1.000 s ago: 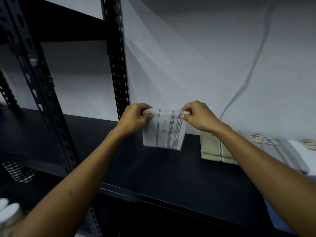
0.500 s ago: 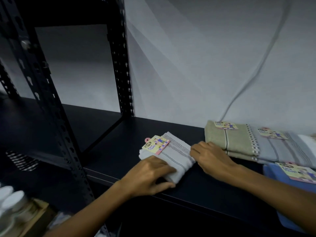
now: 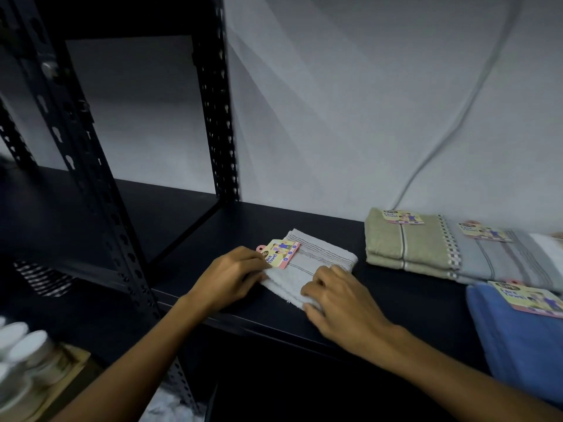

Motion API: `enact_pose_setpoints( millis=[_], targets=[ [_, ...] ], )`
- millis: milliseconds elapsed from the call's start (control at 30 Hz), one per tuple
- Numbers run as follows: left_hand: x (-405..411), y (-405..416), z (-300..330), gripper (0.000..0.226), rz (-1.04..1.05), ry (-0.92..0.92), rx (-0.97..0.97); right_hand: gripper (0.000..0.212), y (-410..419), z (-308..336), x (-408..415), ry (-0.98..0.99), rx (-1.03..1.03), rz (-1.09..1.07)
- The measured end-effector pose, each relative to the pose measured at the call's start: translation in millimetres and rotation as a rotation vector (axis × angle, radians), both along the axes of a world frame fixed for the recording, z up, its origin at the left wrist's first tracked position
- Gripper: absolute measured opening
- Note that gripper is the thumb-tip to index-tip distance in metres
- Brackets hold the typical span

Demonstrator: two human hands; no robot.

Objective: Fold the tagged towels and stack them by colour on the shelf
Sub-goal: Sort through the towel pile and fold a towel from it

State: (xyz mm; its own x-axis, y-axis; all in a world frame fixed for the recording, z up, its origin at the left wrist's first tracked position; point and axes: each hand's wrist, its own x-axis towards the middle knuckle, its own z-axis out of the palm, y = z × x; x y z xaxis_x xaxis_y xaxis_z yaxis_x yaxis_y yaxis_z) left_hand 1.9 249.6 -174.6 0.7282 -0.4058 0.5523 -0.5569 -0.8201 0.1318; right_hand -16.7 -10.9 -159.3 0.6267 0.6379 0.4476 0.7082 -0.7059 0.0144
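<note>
Fingers of both the left hand [image 3: 227, 277] and the right hand [image 3: 338, 300] lie together, flat on the white towel [image 3: 316, 263] near the shelf [image 3: 189, 254] front; press evenly, squaring edges.

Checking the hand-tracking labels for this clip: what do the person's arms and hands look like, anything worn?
Both forearms are bare for as far as the head view shows them; no sleeve edge is in view. The left hand and right hand carry no gloves, and no ring, watch or wristband shows. No markers, straps or cables on either arm. The light is dim, so small details could go unseen.
</note>
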Motion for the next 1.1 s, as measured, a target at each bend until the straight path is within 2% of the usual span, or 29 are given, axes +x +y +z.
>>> enact_pose_setpoints(
  millis=[100,267,333,400,433,467,533,600,667,733,833,933,1100],
  targets=[
    [0,3,-5,0.016,-0.006,-0.022,0.006,0.004,-7,-10,3,-0.01,0.022,0.037],
    [0,5,-6,0.019,-0.037,-0.009,0.009,0.029,-13,-23,-4,-0.007,-0.073,0.06],
    [1,5,-6,0.02,-0.038,0.004,0.01,0.03,-13,-25,-5,-0.001,-0.085,0.072],
    [0,5,-6,0.02,-0.02,0.032,0.019,0.02,-13,-23,-5,0.061,-0.058,0.102],
    [-1,5,-5,0.019,0.003,0.052,0.022,0.009,-14,-19,-4,0.133,-0.034,0.1],
    [-2,4,-2,0.019,0.036,0.071,0.023,0.007,-15,-13,-1,0.222,0.01,0.085],
    [-2,-2,6,0.027,0.089,0.058,0.016,0.021,-15,2,7,0.39,0.163,0.035],
    [2,-15,16,0.036,0.105,-0.008,-0.014,0.024,-12,12,19,0.345,0.316,-0.042],
    [11,-34,24,0.04,0.109,-0.042,-0.047,0.025,-2,16,31,0.248,0.369,-0.124],
    [26,-50,27,0.044,0.106,0.05,-0.025,0.025,12,15,39,0.227,0.332,-0.186],
    [46,-60,21,0.05,0.092,0.356,0.086,0.026,23,1,49,0.263,0.172,-0.274],
    [54,-58,15,0.053,0.128,0.61,0.135,0.043,21,-13,53,0.301,0.075,-0.325],
    [59,-53,7,0.056,0.144,0.655,0.167,0.065,16,-16,50,0.463,-0.068,-0.376]
  ],
)
